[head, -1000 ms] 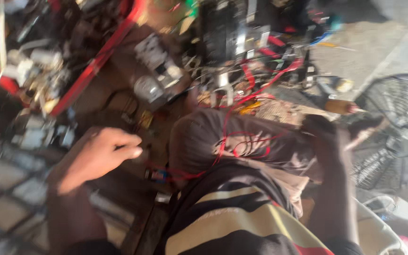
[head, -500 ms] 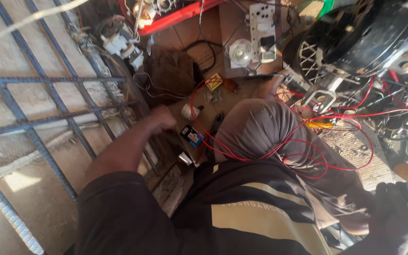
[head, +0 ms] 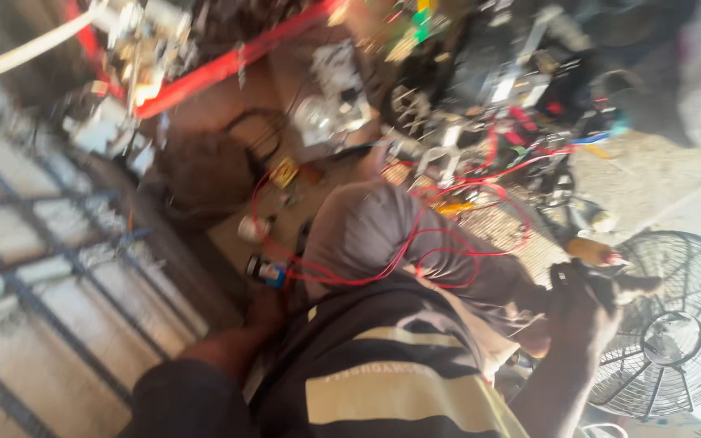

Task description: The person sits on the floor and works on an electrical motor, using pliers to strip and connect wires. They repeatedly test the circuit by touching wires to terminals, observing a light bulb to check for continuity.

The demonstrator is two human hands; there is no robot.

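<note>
My left hand (head: 265, 312) has dropped from the bench (head: 229, 130) to beside the small blue battery (head: 268, 271), fingers hidden; my right hand (head: 582, 304) now grips a dark tool (head: 602, 280) by the fan grille (head: 675, 332).

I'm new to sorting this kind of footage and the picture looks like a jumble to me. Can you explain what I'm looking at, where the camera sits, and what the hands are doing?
There is no machine here. The camera is worn on a person's head and looks down over their own body, so the striped dark and yellow shirt fills the bottom. The picture is blurred.

The left hand reaches down near a small blue and dark part joined to thin red wires that loop over a grey cloth-covered knee. Whether it grips anything cannot be told. The right hand seems closed on a dark object, too blurred to name.

Beyond lie circuit boards and loose electrical parts, a red bar and a metal grille at left. A wire fan guard stands at right.
</note>
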